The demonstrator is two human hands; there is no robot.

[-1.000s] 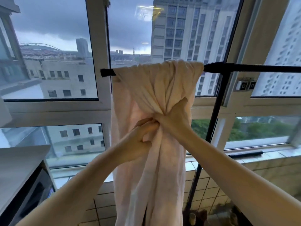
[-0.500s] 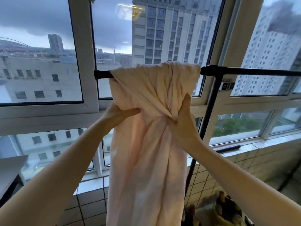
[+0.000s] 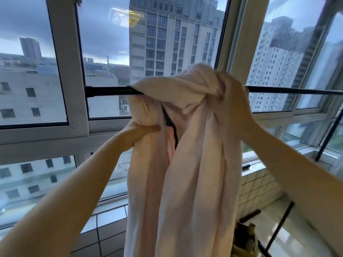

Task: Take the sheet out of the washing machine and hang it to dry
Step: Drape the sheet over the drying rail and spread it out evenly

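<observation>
The pale pink sheet [image 3: 185, 173] is hanging over the black rail [image 3: 111, 90], bunched into thick folds that are humping above the bar and dropping straight down past the bottom of the view. The left hand [image 3: 137, 132] is gripping the sheet's left fold just under the rail, thumb lying flat across the front, the other fingers tucked out of sight behind the cloth. The right hand [image 3: 233, 102] is curling tight round the knotted bunch at the sheet's top, at about 2 o'clock from the left hand and level with the rail. Between the 2 hanging halves a dark slit is showing.

At 9 o'clock from the sheet the rail is running bare to its capped end, in front of the white window frame [image 3: 74, 108]. At 3 o'clock it is running bare too, out to the edge of the view. At 4 o'clock a slanted black upright [image 3: 328, 134] is crossing the lower panes, above a tiled sill [image 3: 259, 167]. At 5 o'clock a shiny floor [image 3: 297, 229] is opening out, with a black bar [image 3: 280, 225] leaning across it. Just beside the sheet's lower right edge a yellowish heap [image 3: 245, 236] is lying, too blurred to name. Beyond the glass, tower blocks [image 3: 172, 34] are standing under grey cloud.
</observation>
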